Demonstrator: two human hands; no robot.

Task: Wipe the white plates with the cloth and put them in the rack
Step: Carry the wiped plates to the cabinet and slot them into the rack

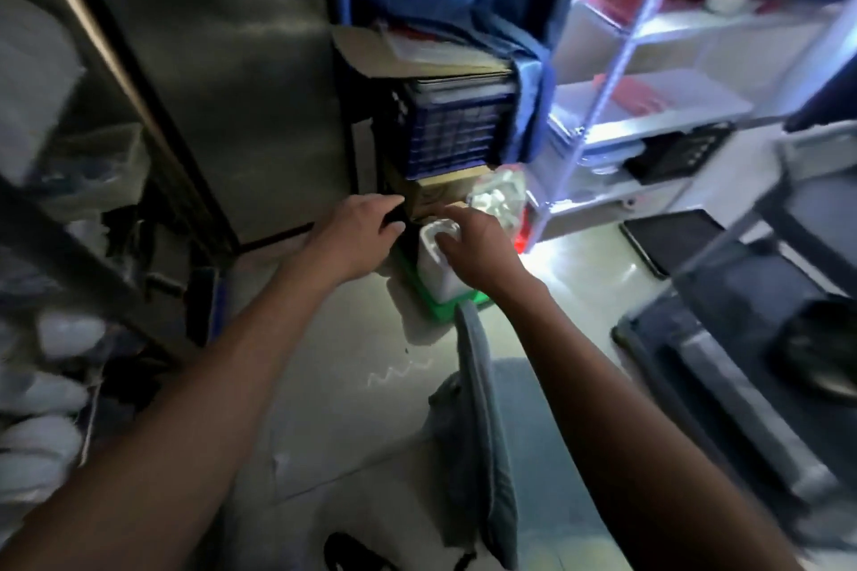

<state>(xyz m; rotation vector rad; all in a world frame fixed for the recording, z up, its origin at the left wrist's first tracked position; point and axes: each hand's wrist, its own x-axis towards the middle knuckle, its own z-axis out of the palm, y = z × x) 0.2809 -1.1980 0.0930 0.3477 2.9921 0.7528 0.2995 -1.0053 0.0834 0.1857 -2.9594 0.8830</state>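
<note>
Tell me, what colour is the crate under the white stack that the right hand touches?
Green crate, seen in the head view.

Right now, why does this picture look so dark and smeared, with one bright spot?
Head view: dim overall; glare on the floor beside the right hand; motion blur smears the shelves and the left edge; straight lines bend from the wide lens; the left hand stays fairly sharp.

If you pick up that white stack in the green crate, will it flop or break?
The white stack looks like rigid plates, so it would probably stay stiff, not flop. It may be heavy for its size and breakable if dropped. The right hand grips its top edge; the blur hides more.
</note>
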